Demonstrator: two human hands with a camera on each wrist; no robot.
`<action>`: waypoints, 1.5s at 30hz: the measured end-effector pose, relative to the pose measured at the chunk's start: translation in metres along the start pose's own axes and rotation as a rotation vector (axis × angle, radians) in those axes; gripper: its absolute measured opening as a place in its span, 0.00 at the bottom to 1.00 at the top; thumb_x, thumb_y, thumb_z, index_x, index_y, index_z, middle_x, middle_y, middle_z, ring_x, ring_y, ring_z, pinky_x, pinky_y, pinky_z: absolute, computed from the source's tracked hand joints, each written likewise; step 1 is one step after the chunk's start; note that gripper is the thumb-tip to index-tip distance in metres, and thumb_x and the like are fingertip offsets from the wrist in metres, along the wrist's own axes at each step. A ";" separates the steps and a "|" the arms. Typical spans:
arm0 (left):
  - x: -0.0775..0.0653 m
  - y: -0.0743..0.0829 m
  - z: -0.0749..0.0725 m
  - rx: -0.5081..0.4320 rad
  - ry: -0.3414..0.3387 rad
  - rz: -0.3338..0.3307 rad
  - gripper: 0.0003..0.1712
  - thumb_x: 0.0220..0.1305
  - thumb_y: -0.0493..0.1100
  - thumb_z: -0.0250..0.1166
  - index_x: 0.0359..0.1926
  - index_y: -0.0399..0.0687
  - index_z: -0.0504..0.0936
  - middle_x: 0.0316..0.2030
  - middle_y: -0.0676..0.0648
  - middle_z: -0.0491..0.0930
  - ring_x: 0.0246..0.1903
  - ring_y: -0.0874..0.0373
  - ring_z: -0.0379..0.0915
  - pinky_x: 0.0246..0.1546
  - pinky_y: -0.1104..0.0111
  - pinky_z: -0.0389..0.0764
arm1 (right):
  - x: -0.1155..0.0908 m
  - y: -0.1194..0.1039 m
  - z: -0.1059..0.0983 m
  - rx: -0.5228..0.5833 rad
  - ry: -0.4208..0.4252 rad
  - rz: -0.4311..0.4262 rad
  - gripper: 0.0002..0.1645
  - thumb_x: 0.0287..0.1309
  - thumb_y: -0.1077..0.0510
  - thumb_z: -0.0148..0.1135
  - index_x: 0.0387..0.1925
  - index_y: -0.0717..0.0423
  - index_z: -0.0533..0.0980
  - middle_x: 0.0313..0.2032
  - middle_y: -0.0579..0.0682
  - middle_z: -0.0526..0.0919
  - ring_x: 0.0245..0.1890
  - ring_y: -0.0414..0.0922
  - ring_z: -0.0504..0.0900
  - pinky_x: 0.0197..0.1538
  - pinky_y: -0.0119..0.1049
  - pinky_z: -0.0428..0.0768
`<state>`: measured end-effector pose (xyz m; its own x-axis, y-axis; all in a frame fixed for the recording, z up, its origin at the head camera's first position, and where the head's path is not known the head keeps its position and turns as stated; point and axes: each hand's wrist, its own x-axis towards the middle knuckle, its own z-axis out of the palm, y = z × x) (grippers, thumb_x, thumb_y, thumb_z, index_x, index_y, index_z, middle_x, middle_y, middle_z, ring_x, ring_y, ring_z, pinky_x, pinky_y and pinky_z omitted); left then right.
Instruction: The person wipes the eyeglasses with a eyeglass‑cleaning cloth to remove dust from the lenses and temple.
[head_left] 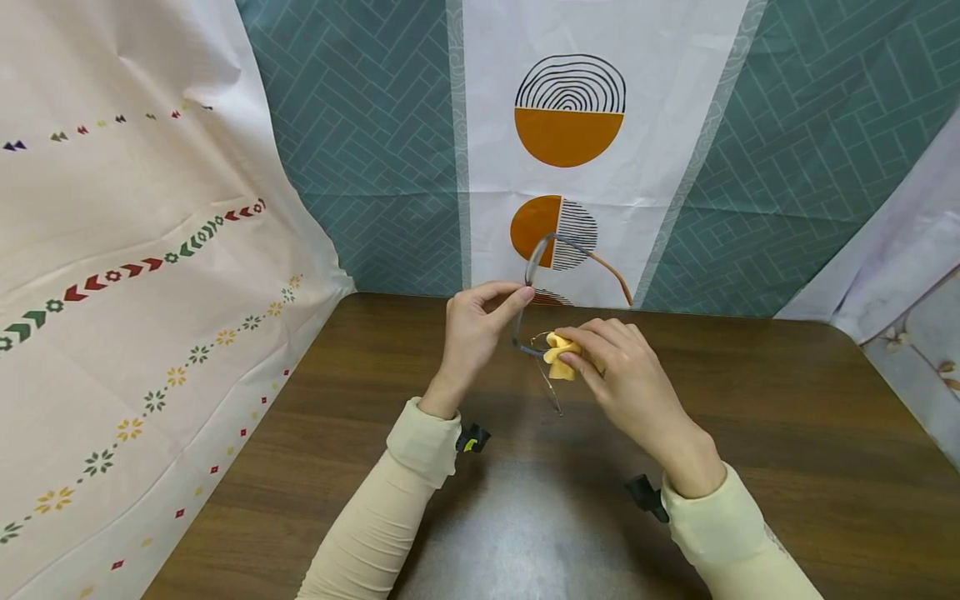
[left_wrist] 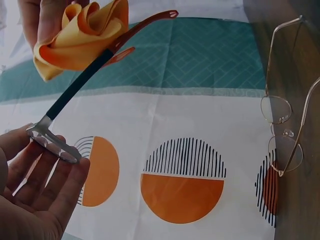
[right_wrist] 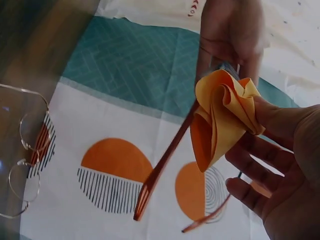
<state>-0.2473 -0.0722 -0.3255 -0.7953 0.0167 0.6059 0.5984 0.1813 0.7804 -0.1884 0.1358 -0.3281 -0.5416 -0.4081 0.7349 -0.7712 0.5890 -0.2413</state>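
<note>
My left hand [head_left: 478,323] holds a pair of eyeglasses by the front, fingers along the lenses; the eyeglasses [left_wrist: 76,88] have dark temples with orange-brown ends and are up in the air. Between thumb and fingers of my right hand [head_left: 628,379] is a bunched yellow cloth [head_left: 561,360]. In the left wrist view the cloth overlaps one temple near its brown end. The other temple [head_left: 600,260] sticks out beyond my left hand. A second pair, thin gold wire-rimmed glasses [left_wrist: 304,109], rests on the table below, temples unfolded, partly hidden by the cloth in the head view.
The brown wooden table [head_left: 315,467] extends under both arms. A teal and white patterned curtain [head_left: 360,150] hangs behind its far edge. At the left hangs a cream embroidered cloth [head_left: 150,333], and a pale curtain [head_left: 892,250] hangs at the right.
</note>
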 end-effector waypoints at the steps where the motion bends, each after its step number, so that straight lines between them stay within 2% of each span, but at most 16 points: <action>1: 0.000 0.000 0.001 0.009 -0.004 0.004 0.11 0.66 0.46 0.74 0.42 0.42 0.93 0.38 0.47 0.91 0.39 0.59 0.85 0.41 0.69 0.80 | 0.000 0.000 0.002 -0.003 0.000 -0.004 0.17 0.58 0.66 0.75 0.50 0.60 0.85 0.38 0.46 0.85 0.38 0.46 0.78 0.43 0.41 0.69; 7: 0.000 0.001 0.003 0.038 -0.024 0.014 0.11 0.68 0.46 0.73 0.42 0.42 0.93 0.39 0.48 0.91 0.41 0.61 0.85 0.45 0.65 0.83 | 0.000 -0.001 0.007 -0.014 -0.009 -0.010 0.17 0.60 0.63 0.75 0.51 0.61 0.85 0.39 0.46 0.85 0.39 0.46 0.78 0.43 0.41 0.69; 13: -0.002 0.001 0.007 0.058 -0.024 0.031 0.11 0.67 0.45 0.74 0.41 0.41 0.93 0.38 0.48 0.91 0.40 0.60 0.85 0.45 0.62 0.84 | -0.001 -0.004 0.015 -0.025 -0.008 -0.023 0.18 0.60 0.63 0.75 0.52 0.61 0.84 0.41 0.48 0.85 0.43 0.49 0.79 0.46 0.43 0.71; 17: -0.004 0.000 0.010 0.069 -0.020 0.050 0.10 0.66 0.45 0.74 0.40 0.41 0.93 0.37 0.48 0.90 0.39 0.59 0.85 0.44 0.63 0.84 | -0.003 -0.008 0.022 -0.010 -0.003 -0.022 0.17 0.61 0.64 0.74 0.52 0.61 0.84 0.43 0.50 0.85 0.44 0.50 0.80 0.50 0.45 0.74; 21: -0.005 0.000 0.011 0.076 -0.014 0.063 0.10 0.66 0.45 0.74 0.40 0.41 0.93 0.37 0.48 0.90 0.39 0.60 0.85 0.44 0.64 0.84 | -0.004 -0.009 0.027 0.010 0.032 -0.007 0.19 0.60 0.64 0.74 0.53 0.62 0.83 0.45 0.52 0.85 0.45 0.51 0.81 0.55 0.49 0.76; 25: -0.005 0.000 0.011 0.069 0.004 0.069 0.10 0.66 0.44 0.74 0.40 0.41 0.93 0.38 0.48 0.90 0.39 0.60 0.85 0.45 0.59 0.84 | -0.005 -0.009 0.030 0.011 0.052 0.000 0.20 0.59 0.64 0.75 0.54 0.62 0.83 0.46 0.53 0.86 0.46 0.52 0.81 0.57 0.52 0.76; 29: -0.005 0.001 0.011 0.046 0.037 0.056 0.11 0.66 0.45 0.75 0.41 0.41 0.93 0.38 0.47 0.91 0.41 0.59 0.86 0.48 0.56 0.84 | -0.005 -0.008 0.031 -0.015 0.051 -0.008 0.20 0.59 0.63 0.75 0.53 0.62 0.84 0.45 0.53 0.86 0.46 0.53 0.81 0.56 0.50 0.75; 37: -0.006 0.005 0.011 0.011 0.059 0.015 0.12 0.66 0.45 0.75 0.41 0.40 0.93 0.38 0.45 0.91 0.43 0.55 0.86 0.47 0.63 0.84 | -0.006 -0.006 0.035 -0.107 0.072 -0.036 0.17 0.58 0.61 0.77 0.49 0.60 0.85 0.46 0.57 0.81 0.44 0.57 0.76 0.43 0.48 0.70; 45: -0.005 0.004 0.010 -0.020 0.059 -0.027 0.12 0.65 0.45 0.75 0.41 0.39 0.93 0.38 0.44 0.91 0.39 0.55 0.85 0.42 0.66 0.82 | -0.005 -0.006 0.032 -0.178 0.037 -0.063 0.14 0.61 0.62 0.75 0.48 0.62 0.84 0.43 0.53 0.84 0.45 0.54 0.79 0.47 0.50 0.73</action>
<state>-0.2418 -0.0616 -0.3271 -0.8043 -0.0461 0.5925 0.5794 0.1607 0.7990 -0.1919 0.1119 -0.3510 -0.4786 -0.4239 0.7689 -0.7303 0.6784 -0.0805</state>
